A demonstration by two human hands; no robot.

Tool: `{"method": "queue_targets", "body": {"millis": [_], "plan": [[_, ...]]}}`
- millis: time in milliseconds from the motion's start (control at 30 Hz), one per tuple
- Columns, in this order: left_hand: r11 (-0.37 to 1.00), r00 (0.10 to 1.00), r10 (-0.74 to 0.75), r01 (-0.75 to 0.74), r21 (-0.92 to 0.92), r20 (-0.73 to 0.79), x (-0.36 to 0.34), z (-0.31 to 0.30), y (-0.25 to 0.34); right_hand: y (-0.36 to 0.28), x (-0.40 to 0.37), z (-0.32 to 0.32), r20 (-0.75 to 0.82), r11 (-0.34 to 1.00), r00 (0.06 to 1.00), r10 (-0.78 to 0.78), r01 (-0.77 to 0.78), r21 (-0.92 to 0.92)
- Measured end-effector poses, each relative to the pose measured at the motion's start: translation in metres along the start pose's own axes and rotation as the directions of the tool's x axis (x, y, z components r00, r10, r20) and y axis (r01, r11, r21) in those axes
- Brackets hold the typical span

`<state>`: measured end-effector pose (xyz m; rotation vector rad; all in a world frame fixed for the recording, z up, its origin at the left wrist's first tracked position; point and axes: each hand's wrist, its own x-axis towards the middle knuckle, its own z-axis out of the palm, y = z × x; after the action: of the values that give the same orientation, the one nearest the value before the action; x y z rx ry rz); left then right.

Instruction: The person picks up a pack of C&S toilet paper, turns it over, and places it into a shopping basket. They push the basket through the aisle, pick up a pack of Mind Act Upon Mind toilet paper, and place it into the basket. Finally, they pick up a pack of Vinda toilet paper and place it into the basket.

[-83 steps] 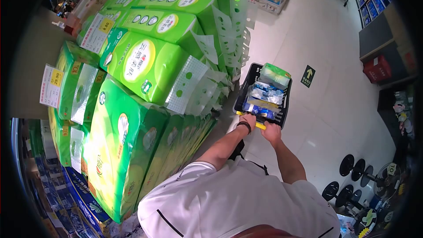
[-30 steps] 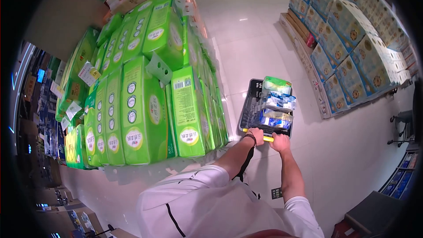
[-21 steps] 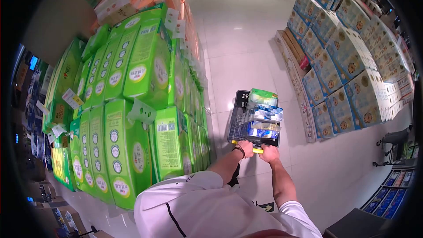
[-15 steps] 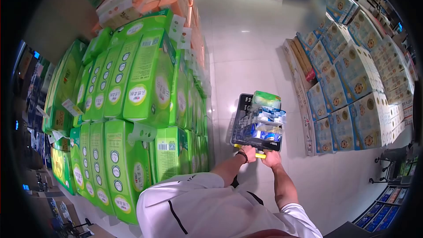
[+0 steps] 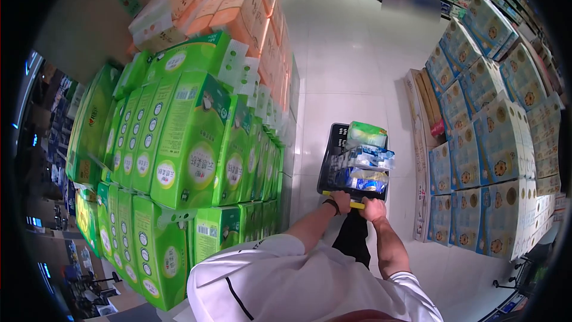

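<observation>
My left hand [image 5: 340, 201], with a dark band at the wrist, is wrapped round the yellow handle [image 5: 357, 205] of a black shopping cart [image 5: 325, 164]. Close beside it, my right hand [image 5: 374, 209] grips the same bar near its right end. Inside the cart, a green pack [image 5: 367, 134] lies at the far end. Nearer to me are blue-and-white packages [image 5: 364, 158] and a blue-and-yellow pack [image 5: 366, 180]. The small print on them is too blurred to read.
Tall stacks of green tissue packs [image 5: 199, 143] line the left, with orange packs [image 5: 238, 9] behind. Along the right are piled blue-and-beige packs [image 5: 497, 149] beside a low cardboard edge [image 5: 419, 161]. Pale tiled floor [image 5: 336, 53] runs between them toward shelves.
I have moved forward along the aisle with the cart; the stacks on both sides have slid closer and lower in view. A dark-clothed leg now shows below the handle. Both hands keep their grip.
</observation>
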<state>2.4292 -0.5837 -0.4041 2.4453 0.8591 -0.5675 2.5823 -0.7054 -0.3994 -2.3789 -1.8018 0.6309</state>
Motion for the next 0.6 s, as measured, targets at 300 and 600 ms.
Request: {"method": "queue_targets", "body": {"millis": [300, 600], "plan": [[0.991, 0.991, -0.134, 0.134, 0.001, -0.005, 0.095, -0.073, -0.006, 0.059, 0.122, -0.043, -0.045, 0.982, 0.982, -0.185, 0.186, 0.027], [0.982, 0.963, -0.187, 0.175, -0.077, -0.195, 0.195, -0.1, -0.044, 0.103, 0.242, -0.081, -0.092, 0.929, 0.93, -0.356, 0.363, 0.074]]}}
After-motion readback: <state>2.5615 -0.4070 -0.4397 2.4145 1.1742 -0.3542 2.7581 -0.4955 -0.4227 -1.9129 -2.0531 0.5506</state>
